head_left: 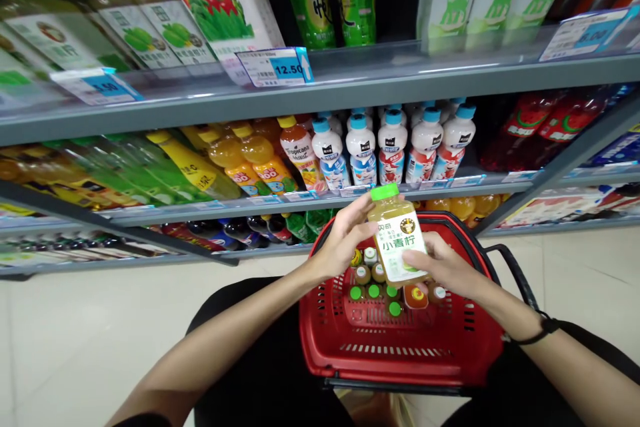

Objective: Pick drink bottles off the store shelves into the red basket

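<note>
A juice bottle (pixel 397 240) with a green cap and a white label is held between both hands, tilted slightly, above a red shopping basket (pixel 400 360). My left hand (pixel 347 237) closes on its upper left side near the cap. My right hand (pixel 440 263) grips the lower right side, thumb across the label; some of its fingers are hidden behind the bottle. Below, inside the basket, stand several small bottles (pixel 373 291) with green, white and yellow caps, and an orange-red container (pixel 416 296).
Shelves of drinks rise in front, with a grey shelf edge (pixel 350 83) running across. White bottles with blue caps (pixel 393 143) stand on the middle shelf. A tall carrot-printed carton (pixel 220 7) is on the upper shelf. The basket's black handle (pixel 515 273) sticks out right, over pale floor tiles (pixel 590 280).
</note>
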